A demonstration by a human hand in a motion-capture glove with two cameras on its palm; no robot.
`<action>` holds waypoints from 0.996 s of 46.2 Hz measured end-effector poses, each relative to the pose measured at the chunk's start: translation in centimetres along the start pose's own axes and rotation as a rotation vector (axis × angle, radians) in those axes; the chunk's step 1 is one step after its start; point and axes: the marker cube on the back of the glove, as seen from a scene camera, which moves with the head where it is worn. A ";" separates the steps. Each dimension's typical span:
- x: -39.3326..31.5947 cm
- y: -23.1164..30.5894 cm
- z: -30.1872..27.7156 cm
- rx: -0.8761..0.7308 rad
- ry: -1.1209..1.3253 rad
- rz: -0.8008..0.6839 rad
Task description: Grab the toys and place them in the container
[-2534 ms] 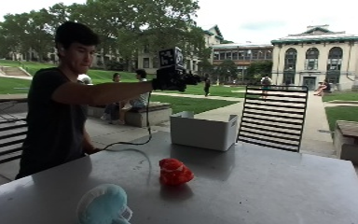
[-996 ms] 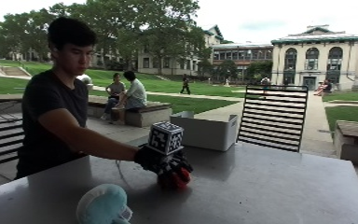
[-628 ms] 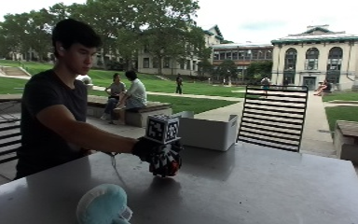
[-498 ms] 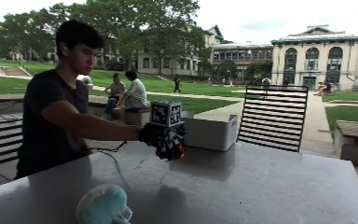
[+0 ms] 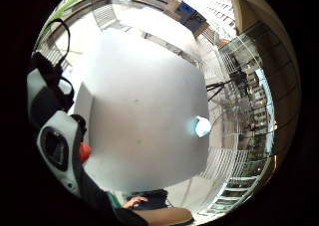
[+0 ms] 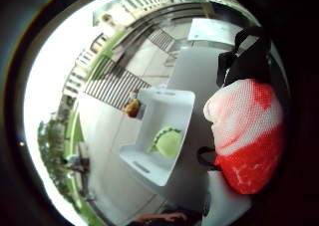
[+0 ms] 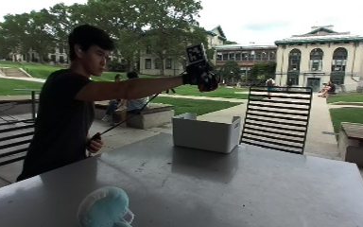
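Your desk (image 7: pixel 244 184) is a grey slab outdoors, and behind its far edge stands a black slatted chair (image 7: pixel 276 118), close beside the white container (image 7: pixel 205 133). One more slatted seat shows at the near-left edge behind you. Nothing lies on the desk between your raised arm and the container; the open box sits near the far edge with its mouth upward and a slot handle in its side wall.

Count of toys you can see: three. One red and white toy (image 6: pixel 246 136) is up in your gloved right hand (image 7: pixel 202 75), one pale blue plush toy (image 7: pixel 105 208) lies on the desk at the near edge, well apart from the container, and one green toy (image 6: pixel 167 142) already rests inside the container, as the thumb side palm view shows. There is one container.

Your right hand is held high at about head height, arm stretched out over the desk toward the container and above it, well clear of its rim. Its fingers are curled round the red and white toy, which fills much of the thumb side palm view; only a sliver of red shows at the hand in the little finger side view. From that view the blue toy (image 5: pixel 201 126) sits far below on the desk.

Your bare left hand (image 7: pixel 94 142) hangs low by the desk's edge; you cannot tell from here whether it holds anything.
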 end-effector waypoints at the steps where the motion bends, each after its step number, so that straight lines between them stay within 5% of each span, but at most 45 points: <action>1: -1.1 -0.5 0.1 0.001 -0.014 -0.004; 7: -2.4 -2.0 2.4 -0.011 0.053 -0.128; 13: -5.5 -2.8 4.2 -0.048 0.022 -0.047; 22: -9.0 -3.0 6.7 -0.063 -0.051 -0.125; 38: -8.0 -2.6 11.8 -0.181 0.035 -0.064; 46: -5.7 -2.1 10.0 -0.114 0.024 -0.048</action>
